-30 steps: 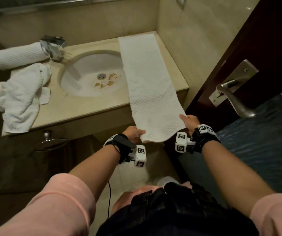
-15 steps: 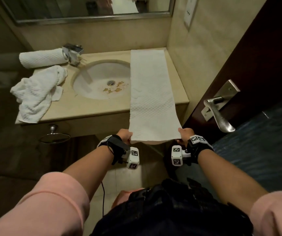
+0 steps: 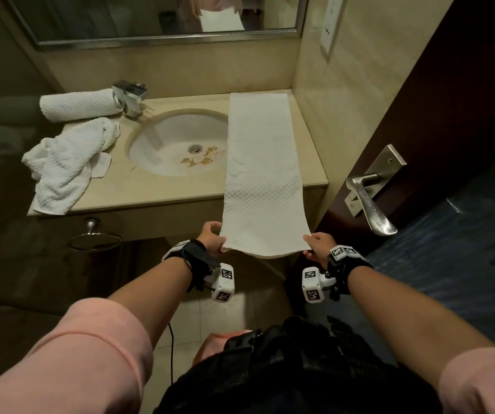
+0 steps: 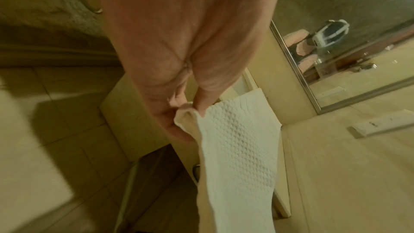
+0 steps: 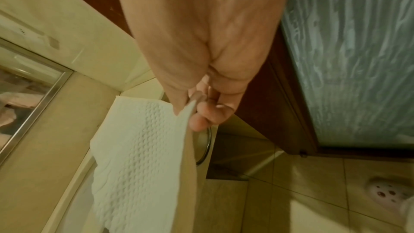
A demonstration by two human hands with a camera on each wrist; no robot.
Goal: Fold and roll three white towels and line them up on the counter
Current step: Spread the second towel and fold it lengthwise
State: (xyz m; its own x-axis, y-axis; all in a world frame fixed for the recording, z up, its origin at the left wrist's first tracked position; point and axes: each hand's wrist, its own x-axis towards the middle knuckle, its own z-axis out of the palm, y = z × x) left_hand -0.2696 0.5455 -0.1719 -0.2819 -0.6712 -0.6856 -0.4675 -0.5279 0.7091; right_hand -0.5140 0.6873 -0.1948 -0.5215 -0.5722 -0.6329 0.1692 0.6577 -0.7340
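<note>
A long white towel (image 3: 259, 162), folded into a narrow strip, lies along the right side of the beige counter (image 3: 162, 192) and hangs past its front edge. My left hand (image 3: 211, 237) pinches the strip's near left corner and my right hand (image 3: 317, 245) pinches its near right corner, both below counter level. In the left wrist view my thumb and fingers (image 4: 186, 112) clamp the towel (image 4: 237, 148) edge. The right wrist view shows the same pinch (image 5: 195, 111) on the towel (image 5: 139, 157). A rolled white towel (image 3: 79, 104) lies at the back left. A crumpled white towel (image 3: 64, 164) lies at the front left.
An oval sink (image 3: 177, 143) with brown stains sits in the counter's middle, with a chrome faucet (image 3: 131, 98) behind it. A mirror (image 3: 156, 16) hangs above. A dark door with a metal lever handle (image 3: 370, 198) stands close on the right. A towel ring (image 3: 95, 239) hangs under the counter.
Both hands have drawn the towel's near end straighter and more taut toward me. The head view has tilted up, bringing the mirror into sight.
</note>
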